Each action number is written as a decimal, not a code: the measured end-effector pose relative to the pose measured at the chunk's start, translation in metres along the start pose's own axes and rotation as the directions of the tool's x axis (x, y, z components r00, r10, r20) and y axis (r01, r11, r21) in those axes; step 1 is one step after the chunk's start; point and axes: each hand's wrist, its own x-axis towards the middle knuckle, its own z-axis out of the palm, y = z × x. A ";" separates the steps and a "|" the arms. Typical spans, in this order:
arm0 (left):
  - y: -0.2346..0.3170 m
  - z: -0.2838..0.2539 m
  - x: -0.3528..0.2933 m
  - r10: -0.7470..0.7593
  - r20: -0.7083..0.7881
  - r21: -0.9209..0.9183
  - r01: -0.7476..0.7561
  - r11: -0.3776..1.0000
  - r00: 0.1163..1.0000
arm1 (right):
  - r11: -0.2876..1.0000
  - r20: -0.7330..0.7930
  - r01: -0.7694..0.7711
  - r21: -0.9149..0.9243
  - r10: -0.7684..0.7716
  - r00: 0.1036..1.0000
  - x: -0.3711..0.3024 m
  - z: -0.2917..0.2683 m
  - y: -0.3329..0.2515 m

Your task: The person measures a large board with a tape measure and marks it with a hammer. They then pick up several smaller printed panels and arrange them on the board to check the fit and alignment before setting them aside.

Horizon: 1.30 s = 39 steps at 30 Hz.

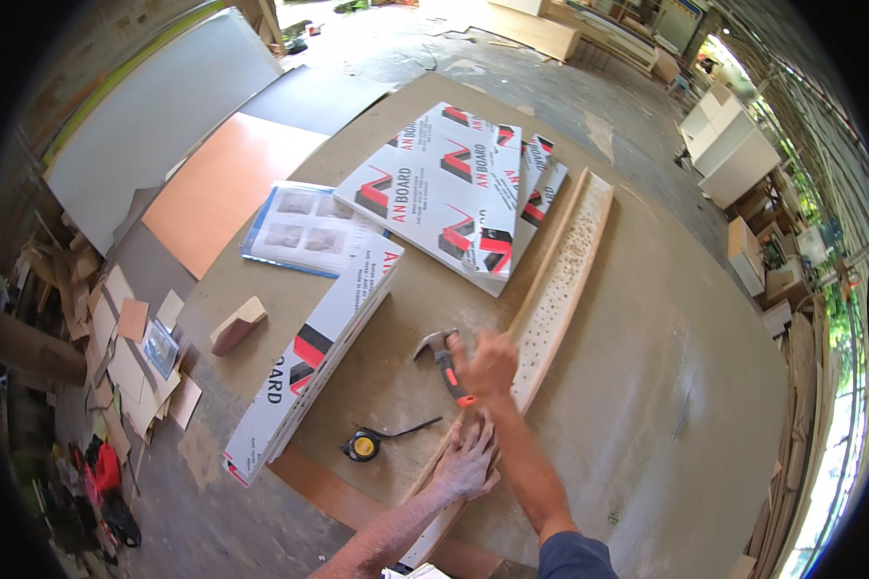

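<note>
A long narrow wooden channel (543, 328) with raised edges lies slantwise across the table, its pale inner face dotted with many small dark specks. My left hand (465, 465) rests on its near part, fingers stretched out and lying flat. Farther along, my right hand (490, 365) is over the left edge of the channel; motion smears its fingers, so what they hold, if anything, does not show. A claw hammer (446, 372) with a black and red handle is just left of that hand. Left of my left hand sits a tape measure (363, 445) with a dark strip beside it.
The brown table (676, 386) also bears a stack of printed white boards (434, 183), a narrow printed stack (309, 367), a plastic-covered document (309, 227) and a wood block (238, 326). Sheet panels (232, 183) and offcuts (135, 372) are at left, white cabinets (734, 145) far right.
</note>
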 end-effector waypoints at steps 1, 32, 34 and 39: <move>0.002 -0.003 0.002 0.004 -0.013 0.005 -0.004 1.000 1.000 | 0.998 -0.168 -0.009 0.064 0.020 0.986 0.024 0.005 0.013; -0.004 -0.004 -0.001 0.000 -0.115 -0.063 -0.007 0.998 0.993 | 0.438 -0.244 0.064 0.897 0.369 0.897 -0.010 -0.072 0.082; -0.002 -0.001 -0.002 0.005 -0.121 -0.067 -0.013 0.998 0.993 | 0.505 -0.243 0.019 0.863 0.382 0.892 -0.077 -0.089 0.094; 0.001 0.000 -0.003 -0.002 -0.158 -0.070 -0.009 0.998 0.987 | 0.707 -0.164 -0.264 0.656 0.475 0.865 -0.253 -0.123 0.144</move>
